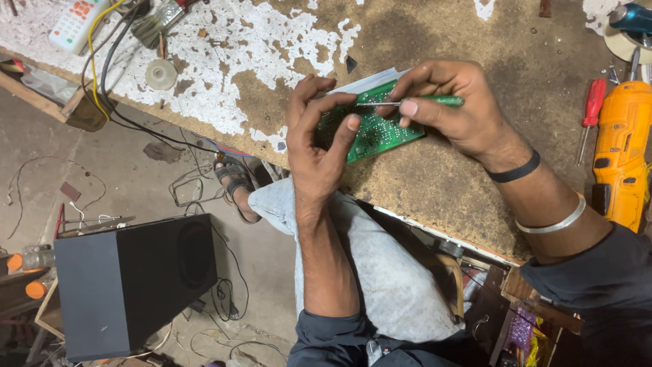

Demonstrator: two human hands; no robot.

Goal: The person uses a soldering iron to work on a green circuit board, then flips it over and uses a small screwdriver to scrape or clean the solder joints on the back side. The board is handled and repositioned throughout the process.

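Big worn desk (421, 41), brown board with flaking white paint. On its near edge, the flat green circuit board (372, 129), tilted. Left hand (318, 146) curls up from below, fingers (343, 102) clamped around the board's left end. Right hand (451, 109) arches over, fingers pinching a slim green-handled screwdriver (414, 102), metal tip on the board.

Over a worn brown bench (435, 177) with flaking white paint, the left hand (316, 153) grips a green rectangular circuit board (377, 132) by its edge. The right hand (451, 109) holds a green-handled slim metal screwdriver (421, 102) against the board's face. A yellow plastic power drill (621, 149) and a red-handled screwdriver (592, 109) lie at the bench's right. A black box speaker (129, 285) stands on the floor.
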